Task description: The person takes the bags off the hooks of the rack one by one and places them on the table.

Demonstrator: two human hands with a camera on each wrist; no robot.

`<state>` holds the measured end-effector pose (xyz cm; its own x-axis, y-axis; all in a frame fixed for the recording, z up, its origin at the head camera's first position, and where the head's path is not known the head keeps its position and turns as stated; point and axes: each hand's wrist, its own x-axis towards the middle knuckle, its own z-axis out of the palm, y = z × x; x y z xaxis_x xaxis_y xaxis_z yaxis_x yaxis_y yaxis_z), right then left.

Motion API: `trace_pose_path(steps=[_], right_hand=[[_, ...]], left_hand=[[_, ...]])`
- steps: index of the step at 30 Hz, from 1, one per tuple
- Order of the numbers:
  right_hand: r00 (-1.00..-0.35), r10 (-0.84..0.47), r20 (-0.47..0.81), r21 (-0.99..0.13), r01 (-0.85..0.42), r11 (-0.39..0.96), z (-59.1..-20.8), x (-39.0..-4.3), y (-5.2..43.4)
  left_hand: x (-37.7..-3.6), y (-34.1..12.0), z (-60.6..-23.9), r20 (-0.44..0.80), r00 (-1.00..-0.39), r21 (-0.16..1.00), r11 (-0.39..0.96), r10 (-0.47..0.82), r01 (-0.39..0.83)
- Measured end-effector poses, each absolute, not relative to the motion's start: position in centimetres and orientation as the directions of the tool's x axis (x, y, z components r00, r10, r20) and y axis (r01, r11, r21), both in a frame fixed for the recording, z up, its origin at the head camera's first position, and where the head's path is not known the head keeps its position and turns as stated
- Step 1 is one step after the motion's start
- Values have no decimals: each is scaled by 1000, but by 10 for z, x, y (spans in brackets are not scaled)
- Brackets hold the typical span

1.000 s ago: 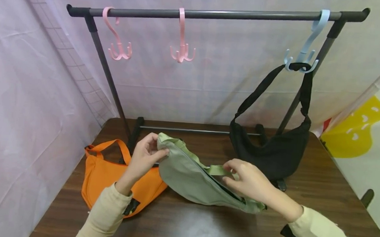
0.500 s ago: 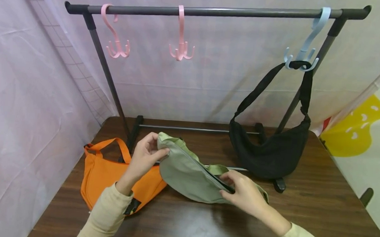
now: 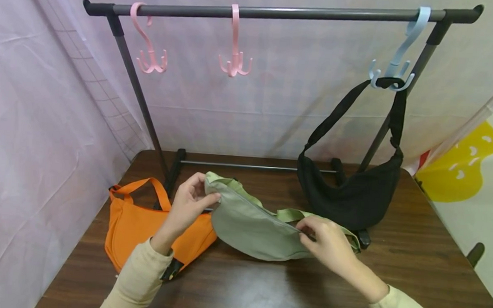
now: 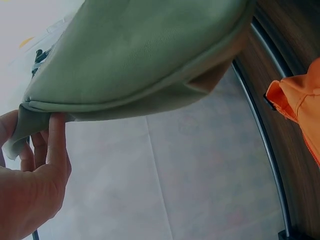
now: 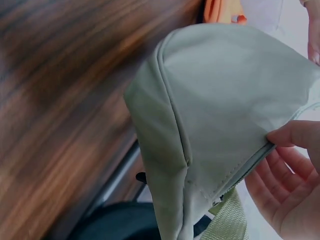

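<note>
Hands pinch green bag (image 3: 251,226) between them: left hand (image 3: 189,204), right hand (image 3: 327,242).

A dark wooden table (image 3: 412,269) stands among pale draped sheets (image 3: 43,129), with a metal rack (image 3: 279,10) on it.

I count three bags: one green bag (image 3: 251,231) that my two hands hold, one orange bag (image 3: 142,227) that lies on the table (image 3: 424,275), and one black bag (image 3: 353,197) that hangs from a hook. I count three hooks on the rail (image 3: 279,11): two pink hooks (image 3: 149,51) (image 3: 235,51) and one blue hook (image 3: 398,59). There is one rack, with one rail on top. My hands are two, the left hand (image 3: 187,206) and the right hand (image 3: 329,244). There is one table.
</note>
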<state>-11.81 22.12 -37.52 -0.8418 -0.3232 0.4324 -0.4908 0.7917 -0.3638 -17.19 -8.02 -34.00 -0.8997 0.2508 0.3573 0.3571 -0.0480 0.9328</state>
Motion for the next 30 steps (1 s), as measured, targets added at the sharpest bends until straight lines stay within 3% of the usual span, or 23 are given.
trace_pose_path(steps=[12,30], right_hand=[[-815,-372,444,-257,-513,819,-357,-113,248],[-846,-457,274,-281,-525,804,-354,-109,260]], left_hand=[[-165,-73,-355,247,-914,968,-30,322,251],[-147,-73,-389,21,-932,998,-69,362,-4]])
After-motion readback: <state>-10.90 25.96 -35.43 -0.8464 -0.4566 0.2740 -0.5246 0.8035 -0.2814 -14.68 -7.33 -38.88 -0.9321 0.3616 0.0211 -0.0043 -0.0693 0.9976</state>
